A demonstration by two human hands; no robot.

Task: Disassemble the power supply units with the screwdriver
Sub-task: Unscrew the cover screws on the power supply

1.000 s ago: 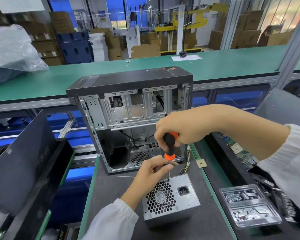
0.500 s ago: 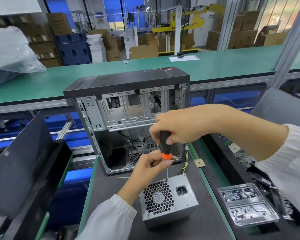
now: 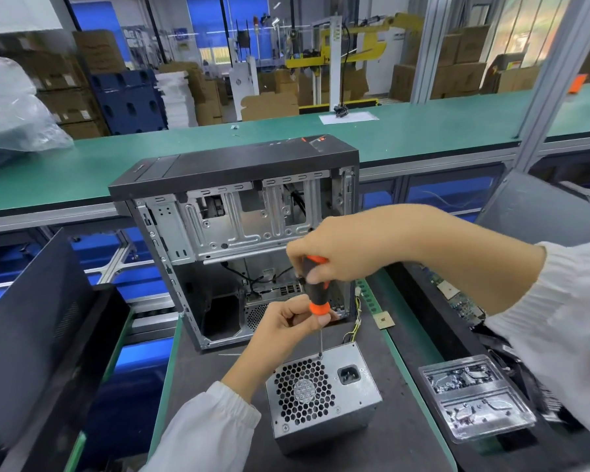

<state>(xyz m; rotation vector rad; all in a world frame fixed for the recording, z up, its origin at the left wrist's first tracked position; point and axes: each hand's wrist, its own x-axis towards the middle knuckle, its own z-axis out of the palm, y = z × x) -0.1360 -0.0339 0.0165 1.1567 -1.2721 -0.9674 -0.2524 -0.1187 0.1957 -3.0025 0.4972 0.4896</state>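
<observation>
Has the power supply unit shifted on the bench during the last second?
No. The power supply unit keeps the same offset from the open computer case behind it, and the screwdriver tip stays on the same top-edge screw.

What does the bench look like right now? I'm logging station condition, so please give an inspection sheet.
Surface: dark mat with green edging.
Job's things: power supply unit lying fan grille up; screwdriver upright, tip at the grille's top edge.
Clutter: clear plastic tray of small parts, right of the unit; open computer case behind.
Hands: right hand grips the handle top; left hand pinches near the orange collar.
Cables: yellow wire bundle beside the case.
Surroundings: green conveyor, cardboard boxes beyond.
</observation>
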